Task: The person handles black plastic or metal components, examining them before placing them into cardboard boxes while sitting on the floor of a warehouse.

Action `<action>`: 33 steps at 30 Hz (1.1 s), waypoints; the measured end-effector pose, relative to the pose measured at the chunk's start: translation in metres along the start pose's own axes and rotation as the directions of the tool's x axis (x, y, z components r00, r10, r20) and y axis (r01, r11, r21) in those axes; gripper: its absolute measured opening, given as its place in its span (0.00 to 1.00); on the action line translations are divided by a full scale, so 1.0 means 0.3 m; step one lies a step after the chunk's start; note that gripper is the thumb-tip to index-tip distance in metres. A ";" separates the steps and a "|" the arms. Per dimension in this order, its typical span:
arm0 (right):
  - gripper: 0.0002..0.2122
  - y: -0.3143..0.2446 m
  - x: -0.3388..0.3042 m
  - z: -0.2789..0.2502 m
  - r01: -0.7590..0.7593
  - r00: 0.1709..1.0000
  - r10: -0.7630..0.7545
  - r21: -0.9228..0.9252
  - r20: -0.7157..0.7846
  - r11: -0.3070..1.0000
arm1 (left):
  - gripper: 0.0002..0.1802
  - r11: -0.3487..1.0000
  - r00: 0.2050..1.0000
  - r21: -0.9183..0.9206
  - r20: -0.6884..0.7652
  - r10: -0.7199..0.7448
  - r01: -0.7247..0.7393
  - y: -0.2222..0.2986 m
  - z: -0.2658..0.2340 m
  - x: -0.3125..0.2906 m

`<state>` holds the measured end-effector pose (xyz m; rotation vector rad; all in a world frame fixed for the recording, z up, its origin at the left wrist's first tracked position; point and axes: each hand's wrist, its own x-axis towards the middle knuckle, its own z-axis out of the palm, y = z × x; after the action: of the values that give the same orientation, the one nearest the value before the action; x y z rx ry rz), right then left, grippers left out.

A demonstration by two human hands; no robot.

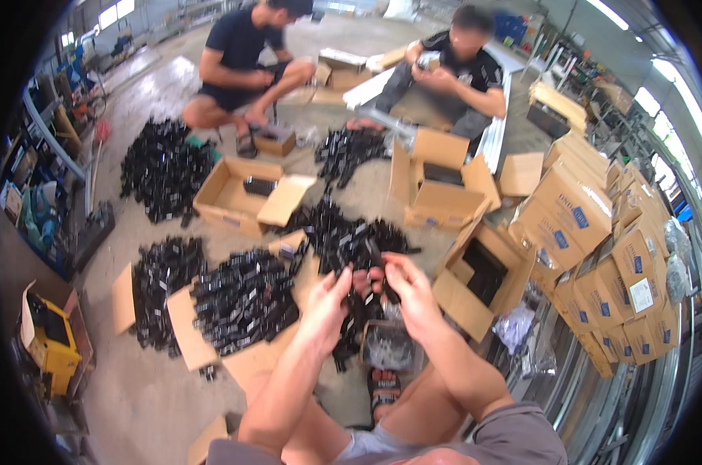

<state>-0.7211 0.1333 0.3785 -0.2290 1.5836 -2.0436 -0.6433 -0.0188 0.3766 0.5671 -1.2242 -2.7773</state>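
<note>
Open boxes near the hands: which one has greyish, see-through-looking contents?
The small box between the forearms, just ahead of the person's sandal; the larger open cartons show black items instead.

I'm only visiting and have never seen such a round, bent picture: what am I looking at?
There's no robot here: a person works with bare hands. A wide fisheye camera on their head looks down, so straight edges curve near the rim. Their left hand and right hand reach in from below. The right appears to pinch a small black piece; what the left holds, if anything, is unclear. Heaps of similar black pieces and open cardboard boxes lie about the floor. Two other people sit beyond, and cartons are stacked at right.
</note>
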 end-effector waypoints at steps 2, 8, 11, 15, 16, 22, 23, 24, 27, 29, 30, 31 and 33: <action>0.17 0.017 0.002 -0.014 0.014 1.000 -0.014 -0.022 -0.015 1.000 | 0.21 0.995 0.997 -0.083 -0.034 -0.064 0.061 -0.012 -0.002 0.006; 0.18 0.028 -0.020 0.033 0.172 0.984 -0.179 -0.285 -0.001 0.943 | 0.20 0.997 0.988 -0.032 -0.143 0.060 -0.065 -0.001 0.010 -0.022; 0.18 0.027 -0.035 0.067 0.234 0.971 -0.235 -0.331 0.035 0.914 | 0.17 0.991 0.989 0.104 -0.110 0.100 -0.089 -0.010 -0.005 -0.016; 0.17 0.033 -0.042 0.090 0.253 0.968 -0.248 -0.202 0.049 0.946 | 0.16 0.986 0.990 0.096 -0.037 0.139 -0.135 -0.013 0.019 -0.020; 0.17 0.034 -0.042 0.092 0.246 0.969 -0.241 -0.141 0.054 0.959 | 0.16 0.982 0.986 0.103 -0.033 0.163 -0.159 -0.016 0.019 -0.017; 0.16 0.069 -0.033 0.090 0.232 0.973 -0.231 -0.090 0.021 0.968 | 0.16 0.984 0.988 0.103 -0.038 0.149 -0.144 -0.016 0.004 -0.010; 0.16 0.070 -0.035 0.092 0.230 0.973 -0.229 -0.088 0.020 0.969 | 0.16 0.985 0.990 0.110 -0.044 0.136 -0.131 -0.015 0.001 -0.012; 0.16 0.069 -0.036 0.093 0.243 0.970 -0.242 -0.099 0.019 0.965 | 0.16 0.985 0.990 0.112 -0.046 0.135 -0.129 -0.014 -0.003 -0.014; 0.15 0.072 -0.038 0.097 0.274 0.962 -0.273 -0.121 0.027 0.954 | 0.15 0.988 0.991 0.091 -0.033 0.129 -0.126 -0.011 -0.002 -0.022; 0.15 0.075 -0.040 0.099 0.292 0.956 -0.290 -0.131 0.038 0.947 | 0.16 0.979 0.985 0.128 -0.034 0.167 -0.161 -0.002 0.013 -0.031; 0.15 0.076 -0.042 0.100 0.290 0.957 -0.286 -0.151 0.047 0.945 | 0.16 0.979 0.986 0.130 -0.035 0.165 -0.159 -0.004 0.008 -0.031; 0.15 0.077 -0.043 0.101 0.288 0.958 -0.283 -0.172 0.055 0.942 | 0.16 0.976 0.986 0.152 -0.035 0.166 -0.159 -0.008 -0.001 -0.028; 0.15 0.080 -0.041 0.098 0.284 0.959 -0.278 -0.186 0.060 0.941 | 0.16 0.972 0.986 0.178 -0.036 0.165 -0.156 -0.007 -0.011 -0.030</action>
<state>-0.6904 0.1107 0.3670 -0.5890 1.8168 -2.0786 -0.6336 -0.0179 0.3759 0.5203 -1.4425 -2.5247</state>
